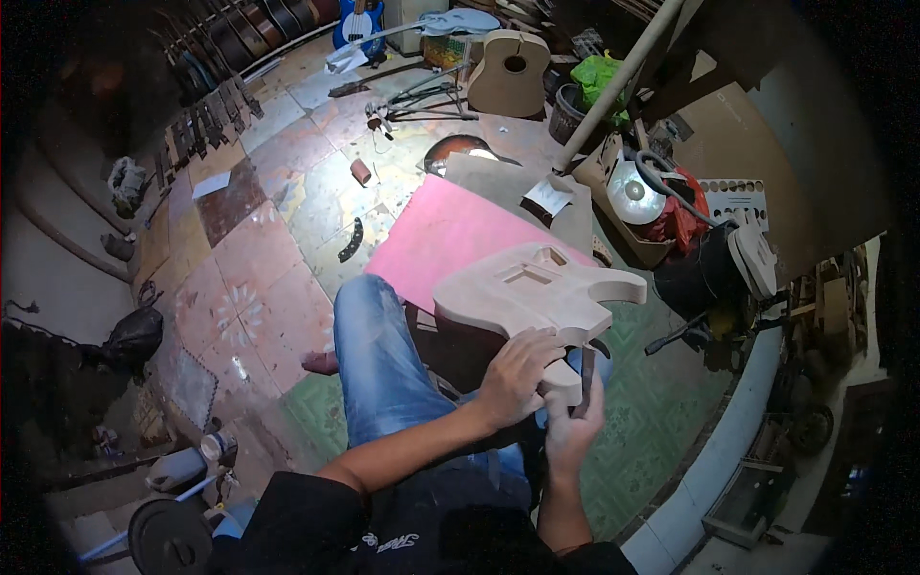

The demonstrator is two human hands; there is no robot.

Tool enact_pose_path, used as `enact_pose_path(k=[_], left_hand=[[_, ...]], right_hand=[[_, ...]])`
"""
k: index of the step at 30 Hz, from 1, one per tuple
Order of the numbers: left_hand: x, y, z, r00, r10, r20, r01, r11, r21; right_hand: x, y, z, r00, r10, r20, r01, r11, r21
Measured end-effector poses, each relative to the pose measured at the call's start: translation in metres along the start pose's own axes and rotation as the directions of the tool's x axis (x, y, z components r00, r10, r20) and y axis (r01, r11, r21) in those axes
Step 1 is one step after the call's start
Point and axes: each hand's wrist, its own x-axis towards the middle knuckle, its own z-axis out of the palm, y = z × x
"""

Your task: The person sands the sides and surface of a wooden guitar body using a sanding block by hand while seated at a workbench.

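A bare, unpainted electric guitar body (479, 287) with cut-out cavities lies tilted in front of me, between my knees and a pink sheet (431, 240). My left hand (517, 383) is closed on its near side, fingers over the wood by the near horn (563, 381). My right hand (575, 426) grips a dark, narrow flat bar (587, 369), held upright against the edge beside that horn. Whether the bar is a file or a sanding stick I cannot make out. The undersides of both hands are hidden.
An acoustic guitar body (508, 81) stands at the back, near a green plastic bag (599, 81). A slanting pole (618, 86) rises at right, by a cardboard box (632, 244) and a black bucket (695, 273). A dark curved piece (352, 241) lies on the tiles.
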Motion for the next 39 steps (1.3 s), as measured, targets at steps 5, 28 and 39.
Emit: enact_pose_path(k=[5, 28, 39], left_hand=[[-0.015, -0.019, 0.013, 0.992, -0.072, 0.105, 0.078, 0.995, -0.06], [0.021, -0.009, 0.01, 0.937, -0.065, 0.344, 0.119, 0.983, -0.138], [-0.032, -0.181, 0.002, 0.739, -0.53, 0.417, 0.445, 0.848, 0.289]], right_hand=[[0.001, 0.002, -0.001, 0.984, 0.097, -0.147, -0.108, 0.992, -0.068], [0.027, 0.013, -0.032, 0.954, 0.115, -0.277, -0.092, 0.991, 0.093], [0.012, 0.041, -0.065, 0.981, 0.109, -0.16, -0.081, 0.981, 0.175]])
